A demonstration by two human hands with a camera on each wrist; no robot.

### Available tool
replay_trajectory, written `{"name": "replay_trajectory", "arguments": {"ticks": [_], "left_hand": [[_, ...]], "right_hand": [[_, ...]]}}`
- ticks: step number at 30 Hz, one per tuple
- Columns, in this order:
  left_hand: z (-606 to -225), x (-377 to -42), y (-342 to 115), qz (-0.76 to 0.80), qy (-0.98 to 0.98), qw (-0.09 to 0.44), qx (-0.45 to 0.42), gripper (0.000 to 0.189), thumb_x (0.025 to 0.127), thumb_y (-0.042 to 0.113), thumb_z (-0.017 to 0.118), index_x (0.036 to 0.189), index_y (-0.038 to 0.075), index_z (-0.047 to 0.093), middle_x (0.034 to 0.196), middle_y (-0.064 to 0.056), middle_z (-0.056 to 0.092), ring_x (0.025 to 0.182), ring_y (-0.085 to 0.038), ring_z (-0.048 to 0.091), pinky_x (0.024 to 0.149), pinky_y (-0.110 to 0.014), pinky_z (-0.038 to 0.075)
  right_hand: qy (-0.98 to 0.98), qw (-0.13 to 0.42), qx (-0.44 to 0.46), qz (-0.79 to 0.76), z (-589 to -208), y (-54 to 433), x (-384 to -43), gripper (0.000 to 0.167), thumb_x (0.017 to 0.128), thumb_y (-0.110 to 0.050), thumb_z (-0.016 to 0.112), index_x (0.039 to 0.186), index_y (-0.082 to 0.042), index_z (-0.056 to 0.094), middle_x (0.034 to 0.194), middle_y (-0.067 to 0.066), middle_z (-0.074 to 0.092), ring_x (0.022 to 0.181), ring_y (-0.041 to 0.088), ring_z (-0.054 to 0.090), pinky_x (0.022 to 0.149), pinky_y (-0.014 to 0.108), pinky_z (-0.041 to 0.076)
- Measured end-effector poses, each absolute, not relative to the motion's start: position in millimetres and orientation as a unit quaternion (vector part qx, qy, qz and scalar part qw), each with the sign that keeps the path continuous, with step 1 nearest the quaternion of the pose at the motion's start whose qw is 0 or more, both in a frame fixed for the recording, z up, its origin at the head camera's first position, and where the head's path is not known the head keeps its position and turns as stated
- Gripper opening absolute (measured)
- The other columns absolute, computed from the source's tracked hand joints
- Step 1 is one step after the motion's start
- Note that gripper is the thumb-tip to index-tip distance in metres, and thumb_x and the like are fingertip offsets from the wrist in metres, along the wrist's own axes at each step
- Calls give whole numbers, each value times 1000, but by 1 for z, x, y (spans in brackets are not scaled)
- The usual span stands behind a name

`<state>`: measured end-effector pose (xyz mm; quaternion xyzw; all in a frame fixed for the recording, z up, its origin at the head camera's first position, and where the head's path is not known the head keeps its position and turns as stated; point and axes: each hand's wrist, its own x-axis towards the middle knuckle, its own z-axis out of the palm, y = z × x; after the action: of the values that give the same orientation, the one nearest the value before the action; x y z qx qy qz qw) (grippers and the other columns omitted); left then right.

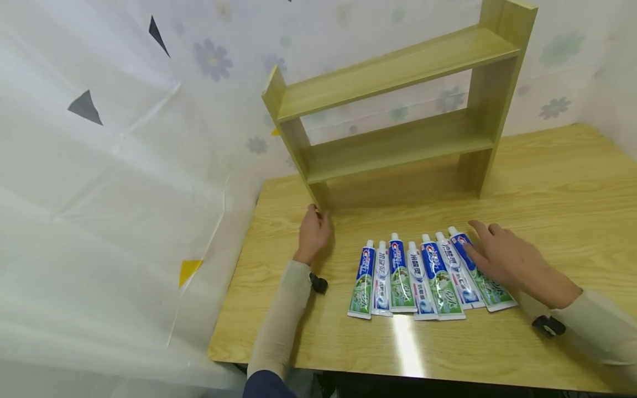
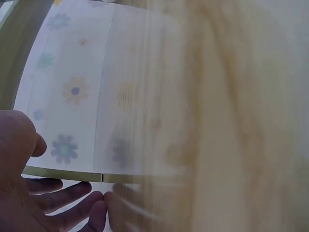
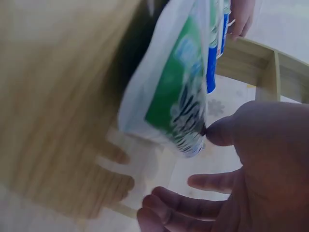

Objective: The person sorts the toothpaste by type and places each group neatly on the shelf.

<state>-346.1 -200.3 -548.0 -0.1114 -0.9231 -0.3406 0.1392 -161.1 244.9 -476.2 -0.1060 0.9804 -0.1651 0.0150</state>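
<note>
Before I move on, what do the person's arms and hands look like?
The left hand and right hand wear no gloves. The left sleeve and right sleeve are plain pale beige. A small black device sits at each wrist. Dark navy fabric shows farther up the left arm.

The left arm point(image 1: 281, 309) (pale-sleeved, dark blue toward its upper end) reaches forward, ending in a left hand point(image 1: 314, 235) whose fingers point(image 2: 72, 199) are slightly bent and spread, the left thumb point(image 2: 21, 135) apart from them. The right arm point(image 1: 599, 326) slants inward from the side. The right hand point(image 1: 507, 257) has its back upward, fingers point(image 3: 193, 205) relaxed, right thumb point(image 3: 223, 131) held away from them. Both hands are well apart.
</note>
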Motion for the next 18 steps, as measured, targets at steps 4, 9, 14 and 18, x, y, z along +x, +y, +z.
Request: {"name": "replay_trajectory", "arguments": {"ticks": [4,9,14,18], "left_hand": [[-547,-352,-203,-301,-935,143,-120,32,116,33,42,118,5,58,86,-8,66,69,-22,62,62,-40,51],[-557,-367,-208,-279,-946,121,-115,27,117,27,41,114,6,57,74,-3,55,58,-17,52,51,-35,42],[-558,-372,-209,-262,-950,116,-126,28,116,25,40,110,3,57,65,-1,51,50,-14,46,44,-29,37],[-564,-376,-208,-260,-950,116,-130,29,115,28,40,100,8,55,63,1,49,47,-13,45,42,-29,36]], "right_hand": [[977,38,-122,-170,-475,246,-151,63,115,-31,50,159,11,36,138,50,55,118,64,64,87,70,58],[970,47,-141,-193,-477,247,-147,60,114,-25,55,158,11,36,137,49,57,114,60,68,87,69,58],[962,70,-147,-219,-479,243,-148,72,110,-30,65,160,10,32,139,49,56,112,54,71,86,66,59],[962,66,-144,-224,-482,241,-150,74,106,-26,67,157,14,30,133,48,60,108,51,72,87,66,59]]}}
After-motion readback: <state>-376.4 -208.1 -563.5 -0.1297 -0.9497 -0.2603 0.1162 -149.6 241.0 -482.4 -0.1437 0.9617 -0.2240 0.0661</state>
